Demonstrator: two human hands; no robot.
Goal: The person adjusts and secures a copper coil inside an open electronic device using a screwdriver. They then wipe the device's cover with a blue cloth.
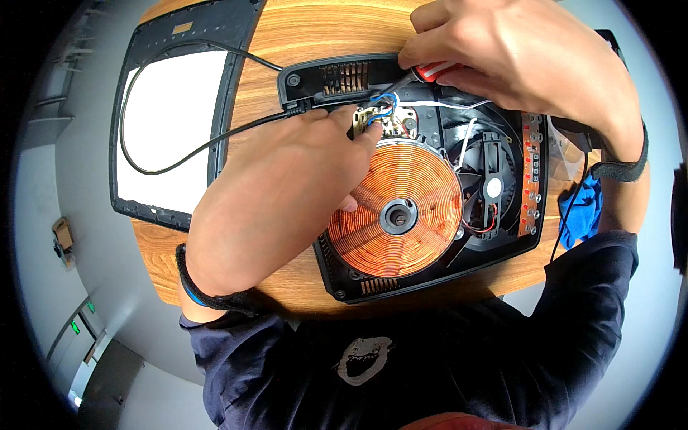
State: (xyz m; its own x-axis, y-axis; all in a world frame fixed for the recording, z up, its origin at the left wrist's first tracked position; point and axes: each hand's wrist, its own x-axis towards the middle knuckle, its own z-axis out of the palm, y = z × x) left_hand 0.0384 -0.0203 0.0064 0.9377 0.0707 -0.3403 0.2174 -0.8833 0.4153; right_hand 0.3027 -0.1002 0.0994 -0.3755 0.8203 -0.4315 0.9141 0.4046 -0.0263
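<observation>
My right hand (473,50) is closed round the red handle of a screwdriver (434,70). Its dark shaft slants down left to a small circuit board (408,123) in the opened black base of an induction cooker (430,276). Beside the shaft, my left hand (301,161) reaches over from the left, fingers partly curled. One fingertip touches the board where a blue wire (393,96) loops; whatever the fingers pinch is hidden. Just below lies the round copper coil (423,244). Right of the coil sits a black fan (493,161) with a white hub label.
The cooker's top panel (244,32) lies at left with its white underside up. A black power cord (127,115) loops across it. An orange control board (529,193) edges the base on the right. Beyond are a blue cloth (580,211) and clear bag (565,154) on the wooden table (308,32).
</observation>
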